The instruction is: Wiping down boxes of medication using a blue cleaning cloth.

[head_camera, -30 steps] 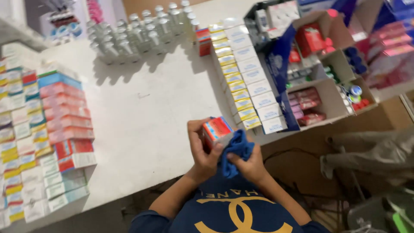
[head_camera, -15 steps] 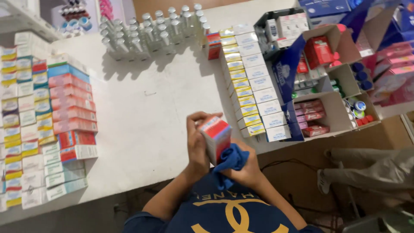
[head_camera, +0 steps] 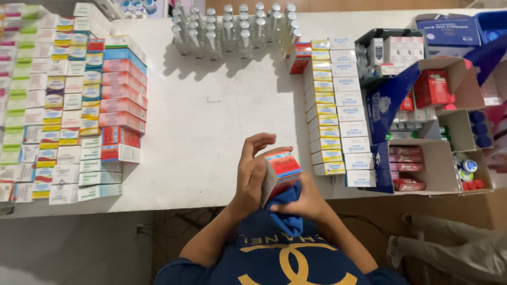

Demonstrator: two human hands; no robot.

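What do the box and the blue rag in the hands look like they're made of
The box in the left hand looks like thin printed cardboard: sharp folded edges, flat panels, a slight sheen. The rag, held by the right hand, looks like soft cloth, perhaps microfibre: it bunches and droops in matte folds. Its exact fibre cannot be told.

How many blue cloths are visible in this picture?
1. The blue cloth is in the right hand, against the small box that the left hand holds. No other shows.
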